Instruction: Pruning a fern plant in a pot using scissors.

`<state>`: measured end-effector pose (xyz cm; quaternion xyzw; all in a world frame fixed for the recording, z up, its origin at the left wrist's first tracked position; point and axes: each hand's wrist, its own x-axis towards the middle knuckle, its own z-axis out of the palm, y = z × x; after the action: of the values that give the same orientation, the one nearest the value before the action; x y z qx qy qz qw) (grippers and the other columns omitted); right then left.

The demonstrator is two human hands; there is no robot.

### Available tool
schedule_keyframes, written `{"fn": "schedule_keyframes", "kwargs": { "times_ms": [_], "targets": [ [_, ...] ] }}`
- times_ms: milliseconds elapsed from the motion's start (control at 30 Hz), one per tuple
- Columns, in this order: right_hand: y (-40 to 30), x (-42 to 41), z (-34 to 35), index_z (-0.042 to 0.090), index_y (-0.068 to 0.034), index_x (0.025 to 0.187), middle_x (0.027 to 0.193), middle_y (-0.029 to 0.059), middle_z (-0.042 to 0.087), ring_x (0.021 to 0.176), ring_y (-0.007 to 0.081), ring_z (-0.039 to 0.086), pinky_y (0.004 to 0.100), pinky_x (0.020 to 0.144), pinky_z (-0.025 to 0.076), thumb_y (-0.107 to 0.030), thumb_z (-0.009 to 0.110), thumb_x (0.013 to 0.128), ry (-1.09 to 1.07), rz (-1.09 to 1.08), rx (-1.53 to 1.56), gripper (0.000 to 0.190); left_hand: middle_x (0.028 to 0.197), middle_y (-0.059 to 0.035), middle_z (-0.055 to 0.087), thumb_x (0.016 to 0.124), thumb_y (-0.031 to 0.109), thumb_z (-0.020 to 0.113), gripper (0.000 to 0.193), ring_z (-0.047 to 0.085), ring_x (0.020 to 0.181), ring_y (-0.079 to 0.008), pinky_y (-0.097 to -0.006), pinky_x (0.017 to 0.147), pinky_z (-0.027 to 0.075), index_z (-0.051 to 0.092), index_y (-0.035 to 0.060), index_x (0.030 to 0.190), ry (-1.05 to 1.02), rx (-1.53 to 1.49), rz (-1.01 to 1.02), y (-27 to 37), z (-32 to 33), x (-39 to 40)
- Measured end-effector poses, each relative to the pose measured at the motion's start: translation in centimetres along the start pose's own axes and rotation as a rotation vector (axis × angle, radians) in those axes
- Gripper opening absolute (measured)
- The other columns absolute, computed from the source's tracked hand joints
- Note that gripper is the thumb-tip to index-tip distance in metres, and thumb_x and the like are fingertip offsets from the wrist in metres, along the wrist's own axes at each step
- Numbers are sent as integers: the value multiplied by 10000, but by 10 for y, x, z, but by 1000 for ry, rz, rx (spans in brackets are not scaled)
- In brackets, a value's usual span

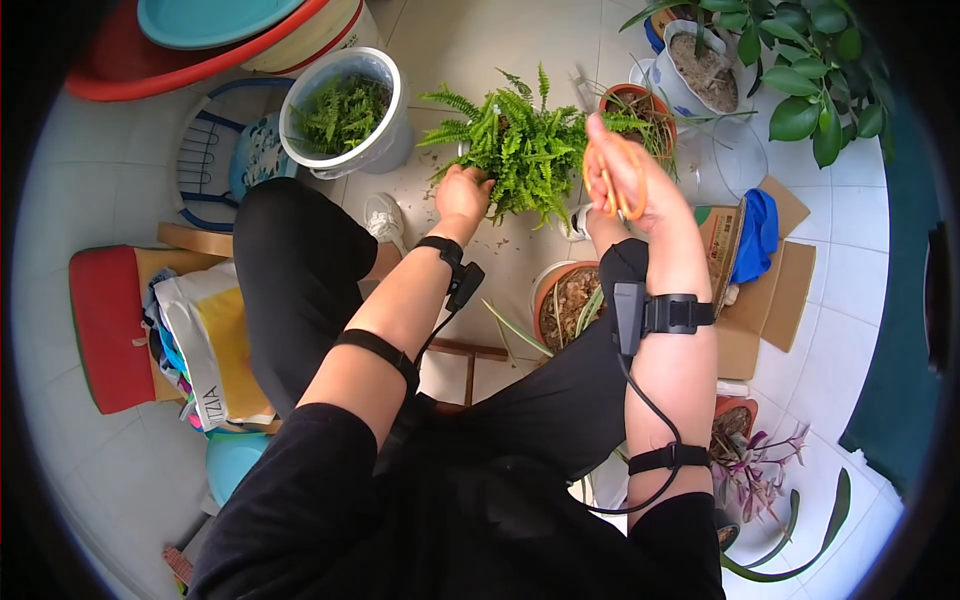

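Note:
A leafy green fern (525, 150) stands on the floor before me, its pot mostly covered by fronds. My left hand (461, 199) is at the fern's near left edge, fingers curled among the lower fronds; whether they grip one is hidden. To the right of the fern, my right hand (626, 169) is raised with orange-handled scissors (639, 184) in its grasp. The handle loops show around the fingers, while the blades are hardly visible. Small brown bits of plant litter (499, 244) lie on the floor below the fern.
A lined white bucket (401, 112) with cut fern fronds (341, 112) stands left. Near my right hand are a terracotta pot (609, 97) and a white planter (667, 71). Another potted plant (570, 300) sits between my legs. Flattened cardboard (787, 292) lies right; a blue-framed chair (202, 150) stands left.

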<state>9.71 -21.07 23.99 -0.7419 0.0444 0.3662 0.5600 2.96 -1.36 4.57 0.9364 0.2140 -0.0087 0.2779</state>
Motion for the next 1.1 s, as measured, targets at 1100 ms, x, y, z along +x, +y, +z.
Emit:
{"fn": "schedule_keyframes", "kwargs": {
  "times_ms": [1100],
  "targets": [
    [68,107,89,583,57,912,570,125,572,418,201,557,343,368,414,-723,385,780,-100,534,-785,815,827,-101,570,730,170,667,89,574,802,-291,-389,711,467,677,97,781,20,-196,28,-42,5,14]
  ]
}}
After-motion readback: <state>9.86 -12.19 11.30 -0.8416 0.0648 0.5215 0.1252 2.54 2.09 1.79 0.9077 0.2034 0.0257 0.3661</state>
